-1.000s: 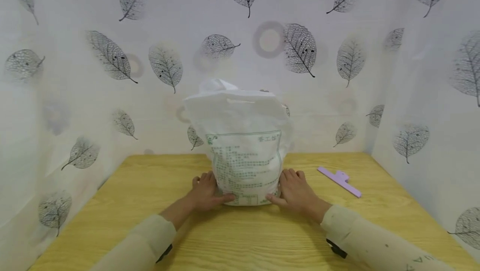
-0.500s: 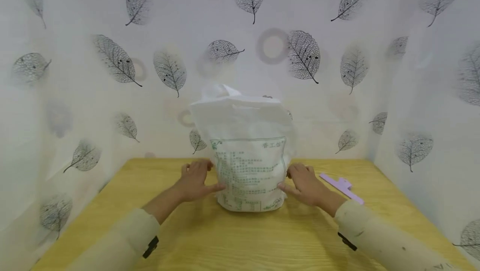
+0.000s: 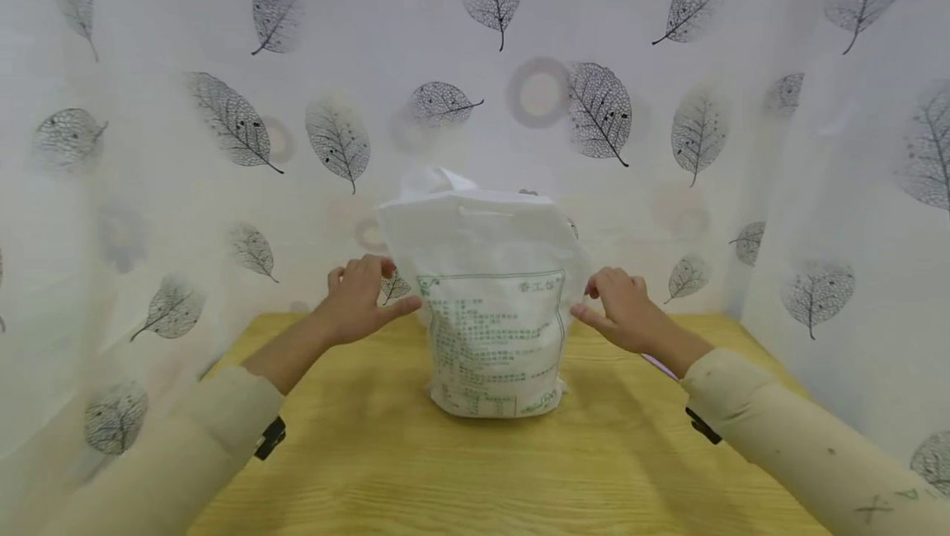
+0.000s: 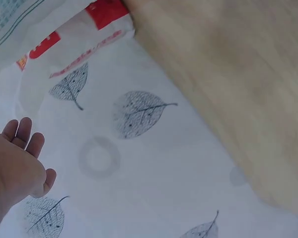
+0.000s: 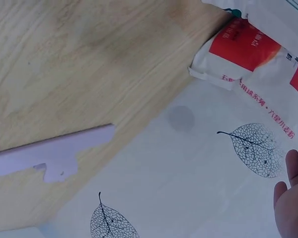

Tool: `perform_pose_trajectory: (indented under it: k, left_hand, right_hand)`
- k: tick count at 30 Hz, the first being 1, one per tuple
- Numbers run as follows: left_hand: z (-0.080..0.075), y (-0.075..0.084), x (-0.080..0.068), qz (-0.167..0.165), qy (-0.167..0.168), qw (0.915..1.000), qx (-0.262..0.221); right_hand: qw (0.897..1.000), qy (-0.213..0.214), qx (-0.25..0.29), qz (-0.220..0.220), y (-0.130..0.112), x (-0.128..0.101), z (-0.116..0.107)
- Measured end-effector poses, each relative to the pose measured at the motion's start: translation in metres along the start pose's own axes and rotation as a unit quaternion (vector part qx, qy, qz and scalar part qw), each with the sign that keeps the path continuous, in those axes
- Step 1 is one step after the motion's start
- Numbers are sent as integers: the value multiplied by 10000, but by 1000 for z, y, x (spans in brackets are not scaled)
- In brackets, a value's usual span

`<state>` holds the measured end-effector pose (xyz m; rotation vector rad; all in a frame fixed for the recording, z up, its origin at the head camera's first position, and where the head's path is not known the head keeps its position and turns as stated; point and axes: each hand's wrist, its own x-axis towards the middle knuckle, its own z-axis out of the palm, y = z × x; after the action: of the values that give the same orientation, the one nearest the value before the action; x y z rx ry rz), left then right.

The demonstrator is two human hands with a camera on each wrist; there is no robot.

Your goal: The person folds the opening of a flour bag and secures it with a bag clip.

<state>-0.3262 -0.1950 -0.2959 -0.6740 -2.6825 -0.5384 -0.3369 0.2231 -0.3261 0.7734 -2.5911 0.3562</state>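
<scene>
White plastic makes up the bag [image 3: 490, 305], which stands upright on its own near the middle of the table [image 3: 386, 453], its printed green panel facing the person and its flattened top with a handle slot rising above the fill. It seems to stand unaided because the contents sit low and wide in the base, so neither hand needs to prop it. The left hand [image 3: 356, 301] hovers just beside the bag's left edge at about mid-height, fingers loosely bent, thumb stretched toward the plastic and perhaps brushing it; it grips nothing. The right hand [image 3: 619, 309] mirrors it on the other side, relaxed and empty, fingertips close to the bag's edge, though contact cannot be made out. Both palms face inward, flanking the bag as if placed to catch it should it lean. From the right wrist view, the bag's far side carries red labels, and a lilac clip [image 5: 52, 153] lies flat on the wood, well apart from the bag, mostly hidden behind the right forearm in the head view.
</scene>
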Motion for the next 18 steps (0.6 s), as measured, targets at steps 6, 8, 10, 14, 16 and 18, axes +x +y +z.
perform_pose_trajectory:
  k: [6,8,10,14,16,18]
  left_hand:
    - [-30,4,10,79,192,9998,9]
    - [-41,7,13,65,254,9997,25]
    - [-52,12,17,33,393,9992,74]
    - [-69,24,28,22,868,9962,26]
    - [-73,32,34,56,1138,9935,18]
    - [-75,41,40,125,1340,9908,134]
  right_hand:
    - [9997,118,-198,47,-3,10,-19]
    - [9996,129,-257,82,-4,13,-25]
    - [9993,127,-349,100,-5,17,-31]
    - [9982,214,-558,-12,-8,25,-41]
    - [9978,227,-615,-52,-10,27,-44]
    - [9981,180,-589,-76,-13,28,-45]
